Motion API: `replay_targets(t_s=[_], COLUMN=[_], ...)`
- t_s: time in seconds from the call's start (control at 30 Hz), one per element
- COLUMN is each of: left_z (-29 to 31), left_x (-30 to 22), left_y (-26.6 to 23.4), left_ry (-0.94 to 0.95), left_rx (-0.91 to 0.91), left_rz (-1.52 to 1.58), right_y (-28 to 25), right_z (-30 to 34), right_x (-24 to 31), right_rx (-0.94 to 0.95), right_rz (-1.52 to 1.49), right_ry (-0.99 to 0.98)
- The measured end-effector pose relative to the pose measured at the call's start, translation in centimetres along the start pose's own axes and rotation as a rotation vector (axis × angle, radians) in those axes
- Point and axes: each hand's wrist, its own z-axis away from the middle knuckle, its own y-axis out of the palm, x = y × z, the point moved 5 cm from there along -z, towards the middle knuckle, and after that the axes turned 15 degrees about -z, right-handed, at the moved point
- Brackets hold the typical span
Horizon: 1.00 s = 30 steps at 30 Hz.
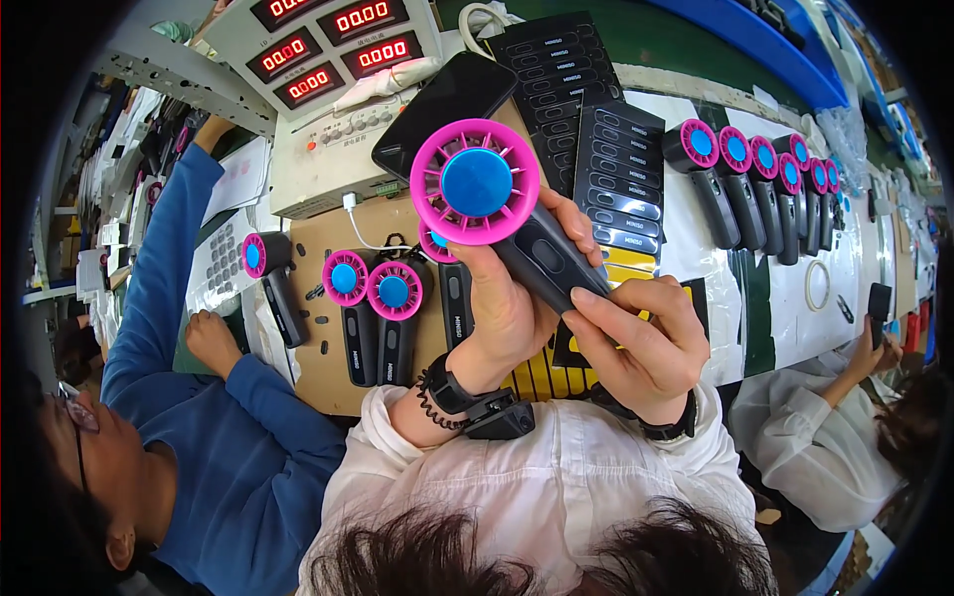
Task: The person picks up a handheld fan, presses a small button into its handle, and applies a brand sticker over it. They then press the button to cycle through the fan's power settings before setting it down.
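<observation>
A handheld fan with a pink ringed head, blue centre and black handle is held up in front of me. My left hand is closed round it, thumb below the head and fingertips showing past the handle's far side. At the handle's lower end, the thumb and fingers of my right hand pinch its edge; whether a small piece lies under those fingertips, I cannot tell. Beneath my hands is a yellow sheet with black strips, partly covered. Black sheets of strips lie beyond the fan.
Several similar fans lie left of my hands, and a row stretches along the right. A box with red digital displays and a black phone stand behind. Co-workers sit on both sides; one's blue sleeve reaches across the left.
</observation>
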Motion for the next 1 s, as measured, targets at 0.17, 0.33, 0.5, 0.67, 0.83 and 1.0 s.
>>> replay_targets(t_s=[0.17, 0.33, 0.5, 0.67, 0.83, 1.0], left_z=[0.01, 0.22, 0.4, 0.32, 0.44, 0.51], left_x=[-0.02, -0.07, 0.12, 0.09, 0.19, 0.33], left_y=[0.05, -0.09, -0.21, -0.13, -0.22, -0.52], left_ry=[0.0, 0.051, 0.042, 0.043, 0.031, 0.026], left_rx=[0.002, 0.019, -0.012, -0.009, -0.062, -0.113], left_rz=[0.018, -0.084, -0.068, -0.049, -0.038, -0.042], right_y=[0.07, 0.08, 0.0, 0.04, 0.29, 0.61], right_z=[-0.09, -0.06, 0.07, 0.17, 0.29, 0.28], right_x=[-0.09, -0.16, -0.12, -0.19, -0.35, -0.27], right_rx=[-0.009, -0.01, -0.013, -0.005, -0.005, -0.003], right_rz=[0.007, -0.003, 0.011, 0.002, -0.013, 0.001], right_ry=[0.004, -0.002, 0.01, 0.016, 0.007, 0.003])
